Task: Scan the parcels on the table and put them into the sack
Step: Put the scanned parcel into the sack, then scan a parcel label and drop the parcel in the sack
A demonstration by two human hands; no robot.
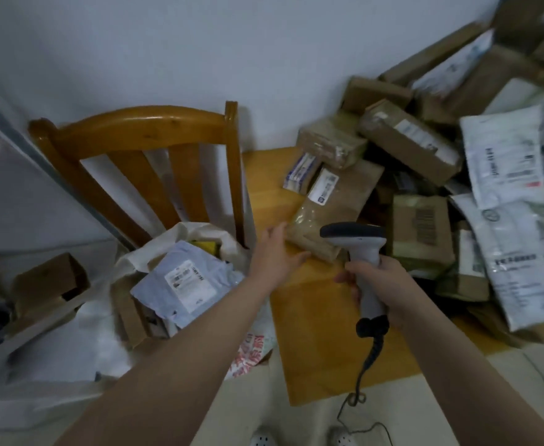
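The nearest parcel (331, 207), a flat brown padded envelope with a white barcode label (323, 186) at its far end, lay at the left edge of the parcel pile (425, 149) on the wooden table (299, 310). The left hand (275, 252) was spread, fingers straight, just beside its near corner; contact could not be told. The right hand (383, 278) gripped the handle of a grey scanner (365, 252), whose dark head pointed at the envelope and whose cable (365, 365) hung down. Left of the table the white sack (199, 233) sat open in front of a wooden chair (142, 123), with a pale blue labelled mailer (183, 281) on top inside it.
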